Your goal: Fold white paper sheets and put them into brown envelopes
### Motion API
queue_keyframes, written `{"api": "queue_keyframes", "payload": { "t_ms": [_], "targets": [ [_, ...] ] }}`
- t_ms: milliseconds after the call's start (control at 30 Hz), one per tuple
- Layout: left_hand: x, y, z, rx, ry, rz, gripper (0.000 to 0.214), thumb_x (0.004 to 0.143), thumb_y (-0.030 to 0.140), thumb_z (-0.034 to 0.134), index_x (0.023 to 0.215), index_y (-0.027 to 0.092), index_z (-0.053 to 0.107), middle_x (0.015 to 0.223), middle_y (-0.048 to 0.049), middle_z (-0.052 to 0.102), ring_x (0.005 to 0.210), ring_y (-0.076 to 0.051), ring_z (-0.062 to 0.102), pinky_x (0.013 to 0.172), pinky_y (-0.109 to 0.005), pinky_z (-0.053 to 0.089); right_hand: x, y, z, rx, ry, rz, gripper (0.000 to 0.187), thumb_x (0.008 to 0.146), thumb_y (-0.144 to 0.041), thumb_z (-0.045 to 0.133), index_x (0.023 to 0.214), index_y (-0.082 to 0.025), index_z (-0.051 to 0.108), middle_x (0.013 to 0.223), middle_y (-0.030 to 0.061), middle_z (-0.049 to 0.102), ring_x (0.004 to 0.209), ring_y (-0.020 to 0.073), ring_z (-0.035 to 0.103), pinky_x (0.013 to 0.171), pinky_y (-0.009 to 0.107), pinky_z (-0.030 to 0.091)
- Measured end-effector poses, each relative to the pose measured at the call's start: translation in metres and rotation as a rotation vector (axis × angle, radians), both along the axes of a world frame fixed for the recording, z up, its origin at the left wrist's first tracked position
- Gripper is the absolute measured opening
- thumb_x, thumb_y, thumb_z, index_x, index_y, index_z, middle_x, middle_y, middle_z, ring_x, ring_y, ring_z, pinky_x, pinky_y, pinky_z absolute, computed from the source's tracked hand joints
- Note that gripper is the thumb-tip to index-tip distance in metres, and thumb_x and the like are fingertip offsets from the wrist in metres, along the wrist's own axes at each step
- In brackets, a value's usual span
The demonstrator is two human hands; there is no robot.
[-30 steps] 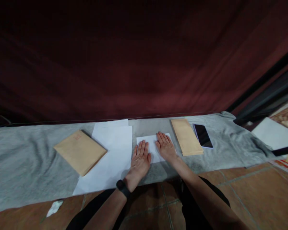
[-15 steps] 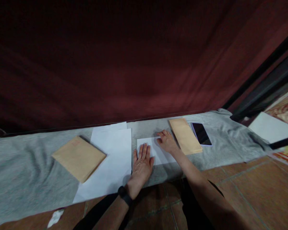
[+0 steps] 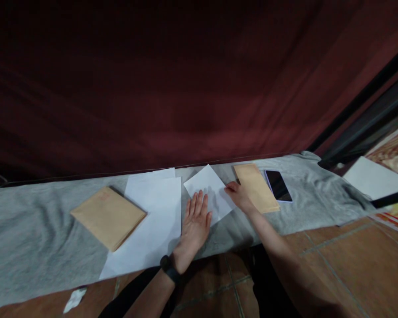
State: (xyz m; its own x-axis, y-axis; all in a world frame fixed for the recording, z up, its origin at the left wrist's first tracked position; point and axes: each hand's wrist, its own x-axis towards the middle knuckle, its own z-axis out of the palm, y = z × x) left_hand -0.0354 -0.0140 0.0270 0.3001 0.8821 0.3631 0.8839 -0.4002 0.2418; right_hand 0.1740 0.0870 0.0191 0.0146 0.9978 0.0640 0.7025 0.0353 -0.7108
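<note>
Broadly, a dark red curtain point(image 3: 185, 110) backs the scene, and in front of it runs a long bench point(image 3: 29, 247) under soft grey cloth, a surface likely to give under pressure, so a flat palm should serve better than a hard fingertip. Large white sheets point(image 3: 155, 221) lie left of centre, partly under a brown paper bundle point(image 3: 108, 216); they are best left clear of the wrist, which passes just beside them. Between those sheets and a narrower brown envelope point(image 3: 257, 187) on the right is the smaller white paper point(image 3: 215, 201), turned askew on the cloth, one corner pointing toward the curtain. The left hand point(image 3: 195, 227) rests flat across its near left part, fingers straight and only slightly parted, gripping nothing; light, even pressure ought to keep it from creasing. The right hand point(image 3: 240, 196) is at its right far edge, fingers curled in narrow; whether they pinch the edge I cannot tell. A light touch there, clear of the envelope just beside it, seems wisest. Farther right lies a phone point(image 3: 278, 185), safely apart.
</note>
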Motion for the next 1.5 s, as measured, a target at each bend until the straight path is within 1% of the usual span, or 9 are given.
{"api": "queue_keyframes", "payload": {
  "t_ms": [233, 500, 633, 800, 933, 1133, 1300, 1400, 1500],
  "targets": [
    [0.012, -0.009, -0.022, -0.090, 0.080, -0.122, 0.057, 0.100, 0.037, 0.044, 0.151, 0.012, 0.036, 0.160, -0.0153, 0.037, 0.151, -0.029, 0.028, 0.122, -0.051, 0.029, -0.006, -0.013, -0.016, -0.085, 0.018, -0.020, 0.014, 0.082, -0.020, 0.053, 0.082, -0.018, 0.067, 0.075, 0.0015, 0.070, 0.073, 0.0174, 0.067, 0.065, 0.024, 0.049],
    [0.012, -0.011, -0.025, -0.079, 0.114, -0.097, 0.059, 0.100, 0.043, 0.045, 0.150, 0.012, 0.038, 0.160, -0.0167, 0.036, 0.151, -0.028, 0.028, 0.122, -0.052, 0.028, -0.004, -0.038, -0.004, -0.036, -0.172, -0.029, 0.031, 0.092, -0.019, 0.052, 0.121, -0.020, 0.063, 0.102, 0.0094, 0.073, 0.094, 0.0246, 0.070, 0.085, 0.035, 0.052],
    [0.013, -0.011, -0.029, -0.051, 0.104, -0.107, 0.056, 0.101, 0.038, 0.041, 0.151, 0.012, 0.036, 0.161, -0.0156, 0.035, 0.152, -0.027, 0.027, 0.123, -0.053, 0.027, -0.017, -0.053, -0.001, 0.164, -0.350, 0.136, 0.040, 0.101, -0.025, 0.040, 0.136, -0.016, 0.057, 0.132, 0.0153, 0.064, 0.124, 0.0267, 0.059, 0.104, 0.041, 0.047],
    [0.012, -0.010, -0.040, -0.026, 0.087, -0.064, 0.056, 0.100, 0.027, 0.037, 0.152, 0.006, 0.033, 0.159, -0.0190, 0.036, 0.152, -0.027, 0.026, 0.121, -0.049, 0.032, -0.033, -0.074, -0.016, 0.253, -0.413, 0.402, 0.051, 0.107, -0.037, 0.030, 0.151, -0.016, 0.043, 0.159, 0.0098, 0.040, 0.148, 0.0218, 0.035, 0.122, 0.044, 0.028],
    [0.004, -0.010, -0.044, -0.031, 0.068, -0.012, 0.059, 0.099, 0.024, 0.037, 0.154, 0.006, 0.030, 0.160, -0.0195, 0.035, 0.152, -0.027, 0.024, 0.121, -0.049, 0.032, -0.029, -0.082, -0.030, 0.296, -0.496, 0.359, 0.055, 0.106, -0.039, 0.032, 0.156, -0.014, 0.034, 0.163, 0.0110, 0.031, 0.151, 0.0226, 0.027, 0.124, 0.045, 0.022],
    [-0.005, -0.013, -0.046, -0.051, -0.002, 0.132, 0.061, 0.098, 0.029, 0.042, 0.153, 0.008, 0.030, 0.159, -0.0207, 0.036, 0.151, -0.030, 0.028, 0.122, -0.052, 0.031, -0.012, -0.082, -0.036, 0.269, -0.458, 0.248, 0.059, 0.105, -0.041, 0.038, 0.157, -0.014, 0.031, 0.161, 0.0144, 0.034, 0.149, 0.0262, 0.032, 0.122, 0.048, 0.025],
    [-0.005, -0.001, -0.044, -0.123, -0.262, 0.195, 0.060, 0.093, 0.024, 0.047, 0.149, 0.006, 0.038, 0.157, -0.0231, 0.039, 0.148, -0.033, 0.033, 0.120, -0.055, 0.032, -0.004, -0.071, -0.030, 0.221, -0.373, 0.206, 0.052, 0.101, -0.031, 0.042, 0.151, -0.015, 0.043, 0.154, 0.0151, 0.045, 0.143, 0.0291, 0.042, 0.117, 0.051, 0.033],
    [-0.010, 0.021, -0.037, -0.229, -0.606, 0.267, 0.057, 0.088, 0.023, 0.052, 0.144, 0.012, 0.047, 0.150, -0.0195, 0.050, 0.143, -0.031, 0.043, 0.115, -0.052, 0.041, -0.003, -0.054, -0.024, 0.182, -0.320, 0.151, 0.047, 0.097, -0.024, 0.045, 0.144, -0.017, 0.053, 0.141, 0.0144, 0.059, 0.130, 0.0294, 0.054, 0.110, 0.049, 0.042],
    [-0.017, 0.042, -0.031, -0.331, -0.986, 0.366, 0.047, 0.087, 0.021, 0.055, 0.133, 0.022, 0.057, 0.127, -0.0125, 0.068, 0.122, -0.025, 0.063, 0.102, -0.044, 0.052, -0.006, -0.035, -0.020, 0.156, -0.223, 0.073, 0.045, 0.092, -0.020, 0.050, 0.136, -0.018, 0.059, 0.125, 0.0137, 0.067, 0.115, 0.0271, 0.063, 0.102, 0.042, 0.050]
  ]
}}
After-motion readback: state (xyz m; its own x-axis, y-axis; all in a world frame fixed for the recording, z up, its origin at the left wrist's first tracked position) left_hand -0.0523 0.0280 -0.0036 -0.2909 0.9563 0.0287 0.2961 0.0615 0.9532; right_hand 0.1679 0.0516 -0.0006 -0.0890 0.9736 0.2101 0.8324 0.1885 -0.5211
